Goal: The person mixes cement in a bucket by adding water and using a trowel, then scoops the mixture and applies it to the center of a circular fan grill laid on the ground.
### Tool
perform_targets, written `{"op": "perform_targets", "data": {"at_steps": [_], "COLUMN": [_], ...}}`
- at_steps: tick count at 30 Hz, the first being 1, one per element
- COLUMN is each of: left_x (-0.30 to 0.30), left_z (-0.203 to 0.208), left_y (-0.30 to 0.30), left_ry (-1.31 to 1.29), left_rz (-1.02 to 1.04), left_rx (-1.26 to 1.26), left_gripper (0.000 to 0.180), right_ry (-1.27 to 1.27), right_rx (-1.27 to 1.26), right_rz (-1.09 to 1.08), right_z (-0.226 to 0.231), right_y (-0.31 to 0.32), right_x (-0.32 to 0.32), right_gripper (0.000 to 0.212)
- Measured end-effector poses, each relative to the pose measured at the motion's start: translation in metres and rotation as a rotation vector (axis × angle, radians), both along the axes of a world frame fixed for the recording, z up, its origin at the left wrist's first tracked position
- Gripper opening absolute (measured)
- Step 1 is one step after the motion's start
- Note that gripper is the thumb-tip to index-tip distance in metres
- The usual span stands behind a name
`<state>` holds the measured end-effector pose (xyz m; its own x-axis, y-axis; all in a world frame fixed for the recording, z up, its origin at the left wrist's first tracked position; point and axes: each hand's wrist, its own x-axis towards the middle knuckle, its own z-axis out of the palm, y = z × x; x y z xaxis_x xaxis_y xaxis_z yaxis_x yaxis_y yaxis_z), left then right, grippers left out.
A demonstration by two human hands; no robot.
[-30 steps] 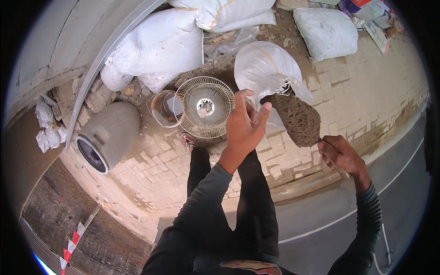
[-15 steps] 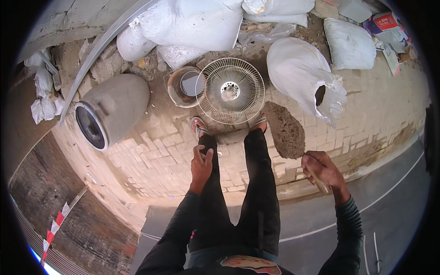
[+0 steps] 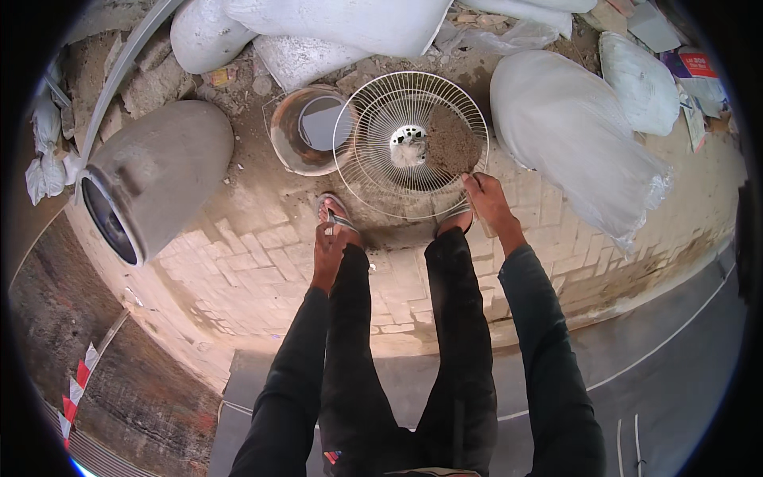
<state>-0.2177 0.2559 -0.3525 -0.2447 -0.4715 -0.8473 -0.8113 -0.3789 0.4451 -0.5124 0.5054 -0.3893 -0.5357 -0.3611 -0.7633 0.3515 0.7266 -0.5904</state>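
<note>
A dirt-coated trowel (image 3: 453,143) carrying brown sand is held over the right part of a round wire fan guard (image 3: 373,179). My right hand (image 3: 490,203) is closed around its wooden handle. The guard's pale hub has grey grit on it; what lies beneath the guard is hard to make out. My left hand (image 3: 329,253) hangs above my left shin and sandalled foot, fingers loosely bent and apart, holding nothing I can see. Beside the guard on the left stands a dirty bucket (image 3: 292,151) with greyish liquid in it.
To the left lies a big clay-coloured jar (image 3: 171,171) on its side. A white sack (image 3: 560,119) lies right of the guard, with more filled sacks (image 3: 326,24) and rubble behind. Brick paving (image 3: 254,278) meets a grey road (image 3: 636,358) behind me.
My right hand has swung the trowel left and forward, from beside my right leg to over the fan guard. My left hand has shifted slightly left and forward. The view has shifted too.
</note>
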Motion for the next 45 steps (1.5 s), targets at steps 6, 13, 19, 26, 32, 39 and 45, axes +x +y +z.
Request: {"op": "perform_targets", "data": {"at_steps": [6, 13, 19, 26, 32, 39, 45], "left_x": [-0.056, -0.077, -0.083, -0.078, -0.064, -0.060, -0.063], "left_z": [-0.111, -0.147, -0.126, -0.081, -0.059, -0.019, -0.035], "left_y": [0.007, 0.017, 0.016, 0.003, 0.000, 0.002, -0.016], "left_ry": [0.093, 0.100, 0.152, 0.230, 0.308, 0.253, 0.238], "left_rz": [0.469, 0.494, 0.479, 0.581, 0.572, 0.555, 0.389], "left_rx": [0.213, -0.202, -0.245, -0.131, -0.113, -0.066, -0.078], "left_gripper": [0.078, 0.073, 0.058, 0.051, 0.050, 0.048, 0.045], "right_ry": [0.428, 0.613, 0.716, 0.677, 0.668, 0.479, 0.662], "right_rx": [0.119, 0.215, 0.214, 0.077, 0.078, 0.053, -0.001], "right_rz": [0.138, 0.183, 0.286, 0.231, 0.036, -0.186, -0.213], "right_z": [-0.013, -0.010, 0.015, 0.090, 0.116, 0.089, 0.096], "right_y": [-0.012, -0.013, -0.007, -0.004, 0.011, 0.005, -0.015], "right_x": [0.021, 0.043, 0.060, 0.072, 0.058, 0.019, 0.036], "right_gripper": [0.038, 0.031, 0.026, 0.023, 0.027, 0.028, 0.016]}}
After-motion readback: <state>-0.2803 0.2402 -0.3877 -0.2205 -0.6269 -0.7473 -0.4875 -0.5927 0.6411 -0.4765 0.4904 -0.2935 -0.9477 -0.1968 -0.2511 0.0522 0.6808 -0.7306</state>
